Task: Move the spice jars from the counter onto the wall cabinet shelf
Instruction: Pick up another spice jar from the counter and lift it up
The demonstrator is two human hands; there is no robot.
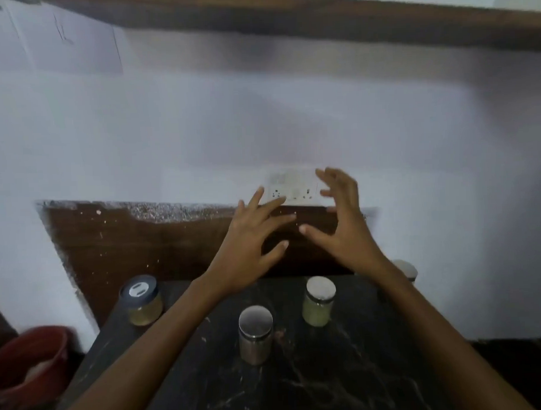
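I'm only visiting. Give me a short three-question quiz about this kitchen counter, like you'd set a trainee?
1. True or false: the left hand is holding a jar.
2. Which jar has a dark lid? A) the far-left jar B) the steel jar C) the pale-filled jar
3. How many jars show on the counter, counting the half-hidden jar behind the right hand's arm?

Key: 1 false, both hands are empty and spread. 2 A. 3 four.

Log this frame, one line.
left hand: open, empty | right hand: open, empty | dark-lidded glass jar, two steel-lidded jars: on black marble counter
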